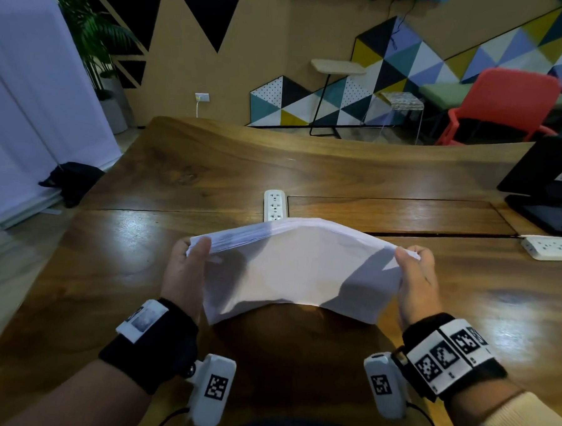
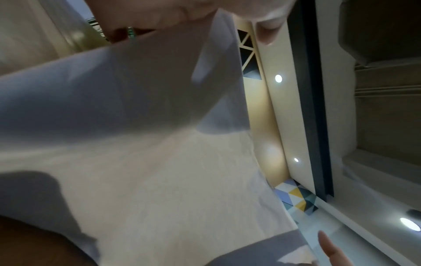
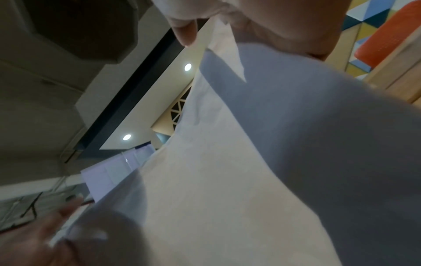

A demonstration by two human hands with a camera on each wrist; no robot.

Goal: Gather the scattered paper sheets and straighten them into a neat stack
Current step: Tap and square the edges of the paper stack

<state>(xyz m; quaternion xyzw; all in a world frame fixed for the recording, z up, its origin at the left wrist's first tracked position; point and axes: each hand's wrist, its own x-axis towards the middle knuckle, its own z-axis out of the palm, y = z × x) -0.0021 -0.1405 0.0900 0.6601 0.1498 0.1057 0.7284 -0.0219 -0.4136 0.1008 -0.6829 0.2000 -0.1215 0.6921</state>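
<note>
Above the near part of the table, between your two hands, hangs the sheaf of white paper sheets (image 1: pixel 298 266), lifted clear of the wood and arched upward in the middle. Far edges look fanned on the left side, with layers stepped rather than flush; near edge sags toward you. No loose sheets visible elsewhere on the brown polished wooden table (image 1: pixel 463 304), so gathering looks done and squaring is the step in hand.

To do it well, judging from this: loosen both pinches slightly, tip the sheaf on edge, and tap its long edge on the wood so the sheets drop level. Then turn it and tap a short edge. Keep the bow shallow, since a hard bend could crease the middle or let inner sheets slide out.

Your left hand (image 1: pixel 185 273) pinches the left end, thumb on top, fingers beneath and hidden from the head view. Your right hand (image 1: pixel 416 280) mirrors it at the right end, thumb laid over the top sheet. Both wrists are turned inward, palms facing each other. Wrist views show mostly the paper's underside with curled fingers at its edge.

Beyond the paper, a white power strip (image 1: pixel 275 206) sits recessed in the table, just behind the sheaf. Another white power strip (image 1: pixel 551 248) lies near the right edge, and a black monitor on its stand (image 1: pixel 548 181) sits further right.
</note>
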